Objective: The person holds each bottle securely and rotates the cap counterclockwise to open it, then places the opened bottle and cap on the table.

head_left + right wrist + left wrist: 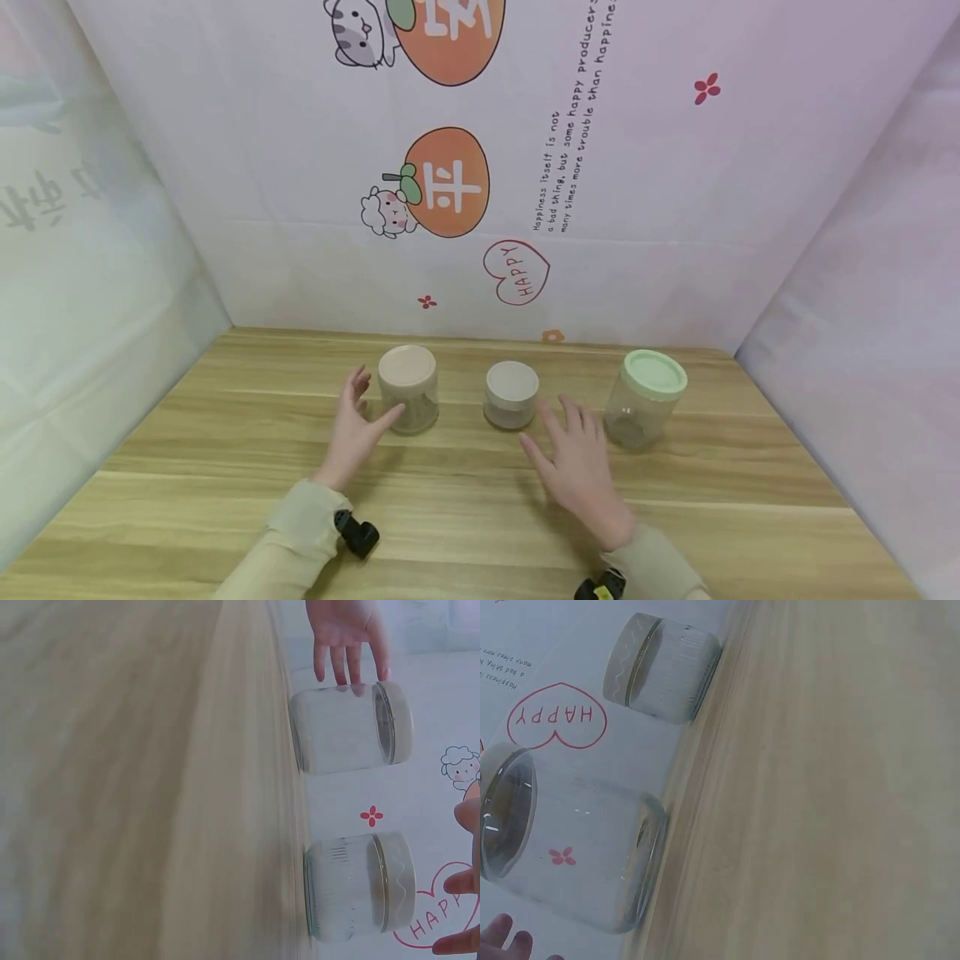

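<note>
My left hand (357, 429) is beside a clear jar with a cream lid (407, 387), its fingers on the jar's left and its thumb stretched across the front. In the middle stands a shorter clear jar with a white lid (512, 395). Close to its right side is my right hand (576, 458), fingers spread and holding nothing. A tall clear jar with a pale green lid (646, 397) stands farther right. In the right wrist view, left-hand fingers (355, 664) hang by the cream-lidded jar (341, 729), and the short jar (349, 889) is below it.
All the jars stand upright on a wood-grain table (450, 517), toward its back edge. A white printed cloth (637, 275) hangs behind them, and more cloth closes off both sides. Each wrist wears a small black camera (357, 535).
</note>
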### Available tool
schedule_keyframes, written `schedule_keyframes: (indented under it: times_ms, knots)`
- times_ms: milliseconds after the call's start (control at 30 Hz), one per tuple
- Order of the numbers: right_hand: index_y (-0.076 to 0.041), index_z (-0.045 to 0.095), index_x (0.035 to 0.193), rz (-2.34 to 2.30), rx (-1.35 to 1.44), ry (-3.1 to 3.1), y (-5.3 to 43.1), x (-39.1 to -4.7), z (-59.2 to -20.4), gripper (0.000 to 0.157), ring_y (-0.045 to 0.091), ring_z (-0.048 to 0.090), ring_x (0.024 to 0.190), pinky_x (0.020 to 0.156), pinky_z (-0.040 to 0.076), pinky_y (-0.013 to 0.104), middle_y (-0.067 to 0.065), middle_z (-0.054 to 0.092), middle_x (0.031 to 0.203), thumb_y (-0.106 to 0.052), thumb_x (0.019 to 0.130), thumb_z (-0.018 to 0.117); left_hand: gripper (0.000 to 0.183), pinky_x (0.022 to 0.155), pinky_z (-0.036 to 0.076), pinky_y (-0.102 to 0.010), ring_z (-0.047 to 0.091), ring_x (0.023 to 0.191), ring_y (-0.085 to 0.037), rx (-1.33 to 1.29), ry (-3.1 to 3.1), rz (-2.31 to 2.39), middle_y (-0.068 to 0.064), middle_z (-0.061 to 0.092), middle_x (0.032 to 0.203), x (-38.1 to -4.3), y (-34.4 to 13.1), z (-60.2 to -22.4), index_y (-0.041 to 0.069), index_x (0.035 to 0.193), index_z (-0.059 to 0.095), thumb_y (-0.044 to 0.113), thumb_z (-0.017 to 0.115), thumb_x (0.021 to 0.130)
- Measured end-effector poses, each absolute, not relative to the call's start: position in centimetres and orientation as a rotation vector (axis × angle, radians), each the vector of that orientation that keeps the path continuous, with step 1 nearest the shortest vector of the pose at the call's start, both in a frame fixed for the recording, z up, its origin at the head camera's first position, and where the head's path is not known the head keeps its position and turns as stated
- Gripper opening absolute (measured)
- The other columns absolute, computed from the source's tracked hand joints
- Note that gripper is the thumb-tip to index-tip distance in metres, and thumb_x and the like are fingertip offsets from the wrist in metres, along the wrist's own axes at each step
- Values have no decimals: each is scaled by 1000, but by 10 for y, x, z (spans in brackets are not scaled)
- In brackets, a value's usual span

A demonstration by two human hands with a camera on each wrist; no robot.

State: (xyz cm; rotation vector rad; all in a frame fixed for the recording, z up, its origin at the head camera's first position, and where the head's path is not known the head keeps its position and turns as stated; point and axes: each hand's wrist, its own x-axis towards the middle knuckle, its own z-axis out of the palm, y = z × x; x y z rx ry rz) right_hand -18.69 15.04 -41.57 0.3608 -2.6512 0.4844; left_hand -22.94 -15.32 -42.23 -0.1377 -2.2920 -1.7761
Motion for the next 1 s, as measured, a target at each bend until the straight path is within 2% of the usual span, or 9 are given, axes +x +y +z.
schedule_keyframes:
  times_ms: [167, 467, 700, 1000]
  knots:
    - [-10, 50, 134, 514, 347, -2651, 145, -190, -417, 54, 47, 41, 123, 100, 32, 65, 27, 42, 137, -43, 92, 55, 97, 114, 17, -56, 16, 142, -38, -185, -2315, -1778, -23, 16, 152, -236, -151, -425, 10, 150, 6, 12, 74, 81]
    - [-12, 49, 135, 566, 335, -2652, 136, -194, -416, 53, 47, 43, 122, 98, 35, 64, 27, 42, 138, -44, 93, 54, 101, 113, 21, -56, 21, 139, -41, -183, -2315, -1830, -22, 20, 150, -243, -148, -428, 10, 150, 3, 9, 75, 80]
    - [-11, 51, 132, 536, 375, -2614, 128, -199, -415, 52, 46, 47, 118, 97, 39, 61, 27, 45, 135, -42, 92, 56, 110, 111, 21, -60, 19, 139, -44, -212, -2373, -1835, -26, 14, 151, -244, -143, -427, 13, 151, -7, 12, 76, 79]
    - [-10, 53, 131, 544, 426, -2597, 117, -203, -413, 51, 45, 48, 117, 98, 39, 59, 26, 46, 133, -42, 92, 56, 110, 114, 13, -59, 13, 142, -41, -209, -2366, -1842, -22, 10, 155, -250, -139, -430, 16, 151, -5, 12, 77, 78]
